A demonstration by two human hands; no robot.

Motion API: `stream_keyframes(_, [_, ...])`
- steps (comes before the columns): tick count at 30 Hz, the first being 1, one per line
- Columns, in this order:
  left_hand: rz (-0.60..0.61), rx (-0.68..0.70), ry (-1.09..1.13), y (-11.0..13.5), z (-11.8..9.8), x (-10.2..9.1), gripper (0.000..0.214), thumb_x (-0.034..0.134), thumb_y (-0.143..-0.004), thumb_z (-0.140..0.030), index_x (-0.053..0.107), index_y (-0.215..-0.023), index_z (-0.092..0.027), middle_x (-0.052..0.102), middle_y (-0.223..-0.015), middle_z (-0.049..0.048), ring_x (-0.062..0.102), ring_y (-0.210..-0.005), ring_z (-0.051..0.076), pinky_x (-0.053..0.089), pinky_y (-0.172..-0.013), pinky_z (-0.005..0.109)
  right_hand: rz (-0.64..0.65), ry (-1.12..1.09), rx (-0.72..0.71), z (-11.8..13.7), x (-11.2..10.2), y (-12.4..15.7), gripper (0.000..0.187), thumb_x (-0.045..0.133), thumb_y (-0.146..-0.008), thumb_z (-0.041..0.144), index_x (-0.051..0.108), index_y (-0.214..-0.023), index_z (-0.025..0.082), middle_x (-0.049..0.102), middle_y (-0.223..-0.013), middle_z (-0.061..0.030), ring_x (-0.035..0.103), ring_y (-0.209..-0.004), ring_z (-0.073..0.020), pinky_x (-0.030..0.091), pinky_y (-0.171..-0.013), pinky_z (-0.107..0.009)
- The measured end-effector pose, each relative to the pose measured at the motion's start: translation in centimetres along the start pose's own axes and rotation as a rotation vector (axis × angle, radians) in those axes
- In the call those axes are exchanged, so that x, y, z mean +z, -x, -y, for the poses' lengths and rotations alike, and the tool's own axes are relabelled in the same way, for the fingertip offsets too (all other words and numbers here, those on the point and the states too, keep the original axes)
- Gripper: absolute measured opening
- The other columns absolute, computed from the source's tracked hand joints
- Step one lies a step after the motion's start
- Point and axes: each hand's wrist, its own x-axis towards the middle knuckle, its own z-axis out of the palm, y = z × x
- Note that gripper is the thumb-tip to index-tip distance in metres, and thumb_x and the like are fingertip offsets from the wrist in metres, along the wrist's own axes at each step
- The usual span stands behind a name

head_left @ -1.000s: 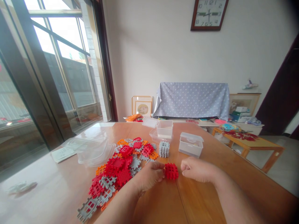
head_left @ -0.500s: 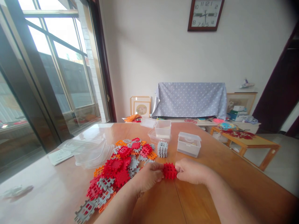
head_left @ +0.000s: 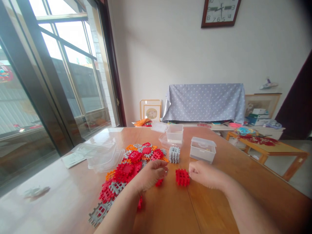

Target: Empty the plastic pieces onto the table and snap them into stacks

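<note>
A small red block of stacked, notched plastic building tiles (head_left: 182, 177) stands on the table in front of me. My right hand (head_left: 203, 174) is at its right side, fingers curled and thumb side against its edge. To the left of the block, my left hand (head_left: 154, 174) is loosely bent with fingers apart. Below its fingers shows part of a red tile (head_left: 159, 182); I cannot tell whether the hand touches it. A heap of red, grey and orange tiles (head_left: 125, 169) lies beyond and beside my left forearm, which hides part of it. Behind the red block stands a grey block of tiles (head_left: 174, 154).
A clear plastic box (head_left: 203, 150) sits at the right, another box (head_left: 175, 134) farther back. Clear lids (head_left: 104, 159) and a white booklet (head_left: 73, 160) lie left of the heap. A small plastic packet (head_left: 36, 191) is at the far left. The wooden table (head_left: 170, 211) ends toward the right.
My left hand has drawn away leftward from the red block, leaving a gap. My right hand stays at the block's right side. The view has shifted slightly.
</note>
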Motion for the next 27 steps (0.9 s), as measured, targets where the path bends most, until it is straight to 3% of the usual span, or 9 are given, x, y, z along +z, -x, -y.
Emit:
stream_keyframes(4, [-0.138, 0.12, -0.301, 0.4, -0.6, -2.8, 0.033, 0.062, -0.079, -0.027, 0.068, -0.11, -0.016, 0.072, -0.101, 0.0061, 0.063, -0.089, 0.019, 0.046, -0.078, 0.029, -0.146, 0.029, -0.058, 1.4, -0.1, 0.2, 0.015, 0.052, -0.087, 0.025, 0.058, -0.074, 0.022, 0.064, -0.068, 0.0018, 0.054, -0.064, -0.0146, 0.026, -0.056, -0.026])
stream_keyframes(7, [-0.215, 0.139, -0.594, 0.8, -0.6, -3.7, 0.023, 0.06, -0.079, -0.027, 0.068, -0.099, -0.018, 0.07, -0.09, 0.0033, 0.06, -0.081, 0.019, 0.041, -0.069, 0.026, -0.182, 0.027, -0.103, 3.1, 0.1, 0.5, 0.017, 0.05, -0.091, 0.028, 0.059, -0.077, 0.023, 0.065, -0.069, 0.0019, 0.055, -0.065, -0.0154, 0.026, -0.057, -0.026])
stream_keyframes(12, [-0.157, 0.215, -0.932, 1.4, -0.5, -3.3, 0.021, 0.064, -0.07, -0.019, 0.068, -0.091, -0.022, 0.069, -0.094, 0.005, 0.06, -0.084, 0.021, 0.039, -0.069, 0.026, -0.17, 0.023, -0.172, 4.9, 0.8, 0.7, 0.019, 0.051, -0.092, 0.031, 0.06, -0.077, 0.024, 0.065, -0.069, 0.0019, 0.056, -0.065, -0.0161, 0.027, -0.058, -0.027])
stream_keyframes(15, [-0.172, 0.23, -0.973, 1.6, -0.6, -3.4, 0.019, 0.061, -0.074, -0.018, 0.067, -0.092, -0.022, 0.07, -0.097, 0.0062, 0.061, -0.086, 0.022, 0.039, -0.071, 0.026, -0.187, 0.027, -0.169, 5.0, 1.0, 0.5, 0.019, 0.05, -0.093, 0.032, 0.06, -0.079, 0.025, 0.066, -0.069, 0.0024, 0.057, -0.065, -0.0166, 0.028, -0.059, -0.027])
stream_keyframes(22, [-0.501, 0.13, -0.951, 1.7, -0.5, -5.8, 0.02, 0.047, -0.083, -0.016, 0.065, -0.092, -0.022, 0.071, -0.092, 0.0057, 0.062, -0.084, 0.02, 0.037, -0.069, 0.027, -0.178, 0.038, -0.191, 5.2, 1.8, 0.3, 0.023, 0.048, -0.095, 0.035, 0.058, -0.077, 0.025, 0.065, -0.066, 0.0025, 0.058, -0.064, -0.0168, 0.028, -0.06, -0.028])
stream_keyframes(27, [-0.55, 0.047, -0.98, 1.7, -0.1, -6.7, 0.017, 0.051, -0.081, -0.018, 0.066, -0.09, -0.021, 0.072, -0.093, 0.0069, 0.062, -0.08, 0.021, 0.036, -0.066, 0.028, -0.166, 0.048, -0.208, 5.5, 2.5, 0.2, 0.024, 0.048, -0.095, 0.036, 0.058, -0.076, 0.025, 0.065, -0.067, 0.0025, 0.058, -0.064, -0.0165, 0.027, -0.059, -0.028])
